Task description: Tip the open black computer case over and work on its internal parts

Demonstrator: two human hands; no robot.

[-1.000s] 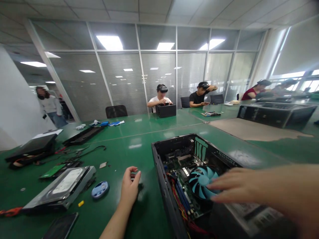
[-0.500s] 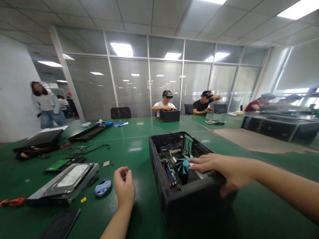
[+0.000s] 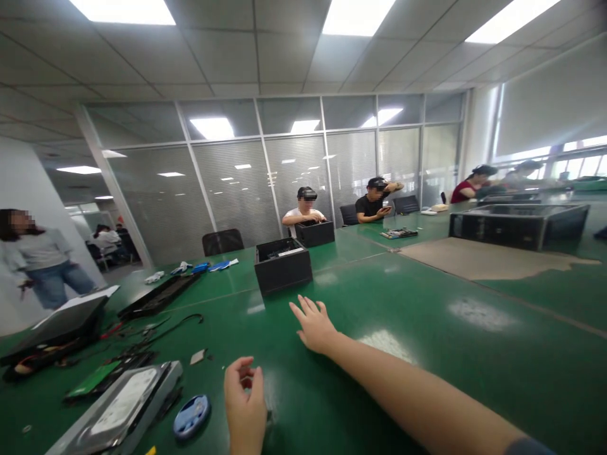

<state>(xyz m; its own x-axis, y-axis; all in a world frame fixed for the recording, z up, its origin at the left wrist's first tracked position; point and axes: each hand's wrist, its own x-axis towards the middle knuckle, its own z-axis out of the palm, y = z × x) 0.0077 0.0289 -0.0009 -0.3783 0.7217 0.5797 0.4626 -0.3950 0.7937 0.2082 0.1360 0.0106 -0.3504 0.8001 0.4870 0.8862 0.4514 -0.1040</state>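
Observation:
My right hand (image 3: 313, 323) is stretched forward over the green table, fingers spread, holding nothing. Just beyond its fingertips stands a black computer case (image 3: 283, 270) with an open top, apart from the hand. Its inside is mostly hidden from this low angle. My left hand (image 3: 245, 395) is closer to me, with fingers curled towards the thumb. Whatever it may hold is too small to make out. Left of that hand lies a round blue dish (image 3: 191, 417), and beyond it a small pale square piece (image 3: 197, 357).
A hard drive (image 3: 121, 404), a green circuit board (image 3: 95, 381), loose cables and a long black panel (image 3: 159, 294) cover the left side. Another open case (image 3: 497, 229) stands on brown cardboard (image 3: 478, 258) at right. Several people are around the room.
The computer case has slid away from me across the table, and my right hand, which was on its near edge, is now off it. My left hand stays curled. The view has tilted up.

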